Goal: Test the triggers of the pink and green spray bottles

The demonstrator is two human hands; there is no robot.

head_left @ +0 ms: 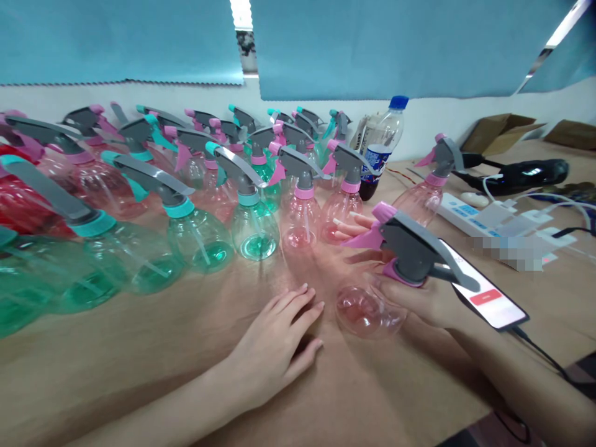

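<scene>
A spray bottle with a clear pink body [365, 310], pink collar and grey-and-pink trigger head [412, 245] stands at my right, looking tilted. My right hand [391, 288] is around its upper body below the collar, its fingers reaching out behind the trigger. Those fingertips come close to another pink spray bottle [342, 208]; whether they touch it I cannot tell. Much of this hand is hidden by the trigger head. My left hand [279, 338] rests palm down on the brown tabletop [186, 354], fingers loosely apart, holding nothing.
Several green spray bottles [256, 226] and pink ones [302, 217] crowd the left and back. A blue-capped drink bottle [382, 149] stands by the wall. To the right are a pink spray bottle [421, 195], a power strip [470, 214] with cables, and a lit phone [503, 310].
</scene>
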